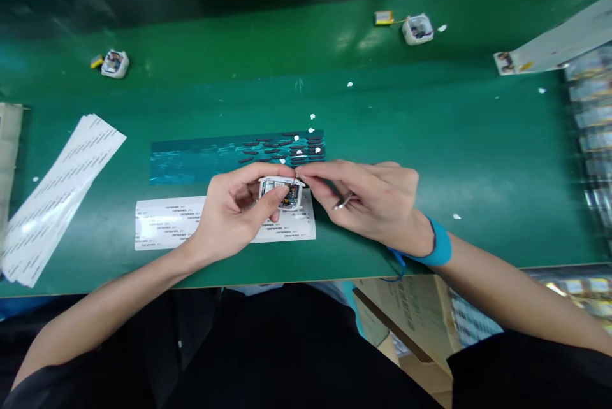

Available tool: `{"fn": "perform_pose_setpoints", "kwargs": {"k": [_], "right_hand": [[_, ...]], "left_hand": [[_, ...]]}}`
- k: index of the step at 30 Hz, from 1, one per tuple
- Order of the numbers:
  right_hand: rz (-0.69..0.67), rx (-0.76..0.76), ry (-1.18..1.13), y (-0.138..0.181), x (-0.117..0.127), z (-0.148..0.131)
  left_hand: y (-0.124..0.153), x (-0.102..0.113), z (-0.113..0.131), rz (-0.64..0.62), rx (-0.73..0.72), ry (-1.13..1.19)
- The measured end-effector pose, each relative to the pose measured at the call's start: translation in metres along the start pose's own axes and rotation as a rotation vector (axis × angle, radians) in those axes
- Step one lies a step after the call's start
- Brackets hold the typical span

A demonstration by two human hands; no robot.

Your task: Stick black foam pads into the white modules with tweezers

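Observation:
My left hand (234, 211) is closed around a small white watch-like case (300, 200), with thumb and fingers on its edges. The case lies open side up, and a circuit board with small parts shows inside. My right hand (370, 195) has its thumb and index finger pinched together at the case's upper right corner; what is between those fingertips is too small to make out. A slim metal tool (342, 201), possibly tweezers, is tucked in the curled right fingers. Beneath the hands lies a white printed adhesive sheet (167, 224).
Behind the hands is a blue-green film strip (191, 160) bearing several dark strips. More printed sheets (62, 192) lie left. Two white cases with yellow batteries, one left (115, 64) and one right (417, 30), sit farther back. Stacked trays (593, 116) line the right edge.

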State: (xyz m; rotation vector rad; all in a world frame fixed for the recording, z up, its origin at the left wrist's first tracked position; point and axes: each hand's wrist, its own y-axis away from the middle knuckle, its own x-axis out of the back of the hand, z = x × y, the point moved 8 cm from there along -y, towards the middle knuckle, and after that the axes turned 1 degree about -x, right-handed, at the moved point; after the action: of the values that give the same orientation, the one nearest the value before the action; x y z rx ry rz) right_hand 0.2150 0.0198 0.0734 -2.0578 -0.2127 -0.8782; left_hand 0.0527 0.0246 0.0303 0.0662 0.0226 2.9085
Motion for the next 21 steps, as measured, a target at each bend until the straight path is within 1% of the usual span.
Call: {"fn": "perform_pose_setpoints", "kwargs": {"k": [2,4,8,11,17,21], "right_hand": [[0.017,0.000,0.009,0.000,0.002,-0.001],[0.040,-0.025,-0.043,-0.001,0.003,0.001],[0.044,-0.073,-0.120,0.000,0.002,0.005],[0.034,-0.049,-0.091,0.001,0.001,0.003],[0.026,0.028,0.018,0.003,-0.002,-0.004],[0.063,-0.011,0.046,0.002,0.000,-0.004]], "left_hand": [[0.000,0.000,0.000,-0.004,0.005,-0.002],[-0.001,0.000,0.001,0.005,-0.005,-0.009],[0.001,0.001,0.009,0.073,-0.106,-0.084],[0.003,0.001,0.013,0.102,-0.172,-0.140],[0.005,0.002,0.013,0.125,-0.189,-0.169],[0.005,0.004,0.015,0.152,-0.176,-0.157]]}}
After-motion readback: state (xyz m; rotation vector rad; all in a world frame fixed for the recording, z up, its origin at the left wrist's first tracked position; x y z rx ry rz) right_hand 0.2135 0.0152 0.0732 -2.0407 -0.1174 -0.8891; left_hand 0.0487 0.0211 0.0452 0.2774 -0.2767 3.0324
